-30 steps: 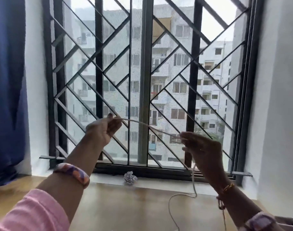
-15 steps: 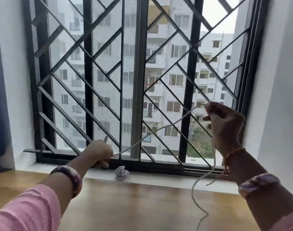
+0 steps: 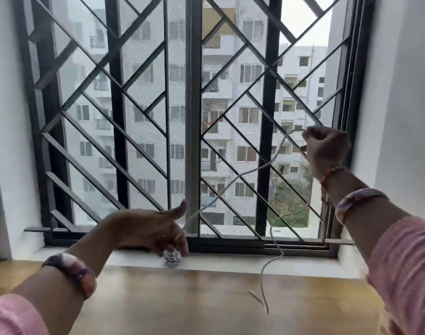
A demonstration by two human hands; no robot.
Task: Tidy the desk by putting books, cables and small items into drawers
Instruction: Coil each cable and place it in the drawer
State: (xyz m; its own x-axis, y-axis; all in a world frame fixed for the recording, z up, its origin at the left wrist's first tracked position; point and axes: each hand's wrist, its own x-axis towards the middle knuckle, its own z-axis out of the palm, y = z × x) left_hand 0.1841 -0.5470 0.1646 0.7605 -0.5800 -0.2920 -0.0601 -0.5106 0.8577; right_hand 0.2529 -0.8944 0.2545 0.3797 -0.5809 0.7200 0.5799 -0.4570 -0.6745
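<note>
Cable [image 3: 240, 176]: thin, white, light and limp; it runs in the air from the right hand [image 3: 325, 151] down to the left hand [image 3: 153, 232], and its loose tail hangs to the counter [image 3: 182, 298].
Right grip: fingers curled around the cable, held high by the window.
Left grip: thumb out, fingers bent down; I cannot tell if they pinch the cable.
Where to hold: near the ends, then gather it in loops, I think.
Hard to see: the cable end is blurred; a small crumpled thing [image 3: 172, 257] sits on the sill, partly under the left hand; no drawer is visible.
</note>
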